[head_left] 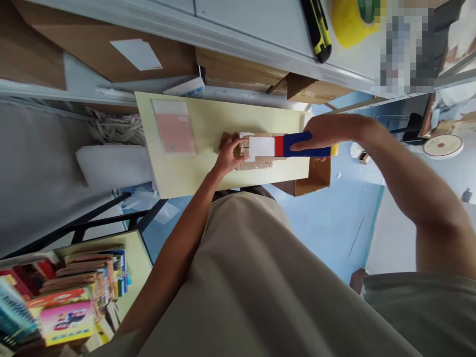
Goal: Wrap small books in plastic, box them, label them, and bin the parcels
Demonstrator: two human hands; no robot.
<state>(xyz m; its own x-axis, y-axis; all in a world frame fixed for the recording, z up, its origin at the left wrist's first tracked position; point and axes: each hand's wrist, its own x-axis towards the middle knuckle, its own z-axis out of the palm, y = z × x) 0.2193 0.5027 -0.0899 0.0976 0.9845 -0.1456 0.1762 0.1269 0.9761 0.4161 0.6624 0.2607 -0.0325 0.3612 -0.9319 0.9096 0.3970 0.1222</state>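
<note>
A small cardboard box [256, 163] lies on the pale yellow table, with a white sheet or label [262, 147] on top. My left hand [227, 154] grips the box's left end, thumb and fingers spread around its edges. My right hand [316, 136] is wrapped round a blue and red tape dispenser [303, 145]. Its red toothed end rests at the right edge of the white sheet, and a bit of yellow shows at its far right. The right fingers underneath are mostly hidden.
On the pale yellow table [215, 181], a pinkish flat packet [174, 128] lies at left. An open carton [314, 178] stands below its right end. The shelf above holds a utility knife [318, 32] and a yellow tape roll [347, 22]. Books [67, 317] fill the lower left.
</note>
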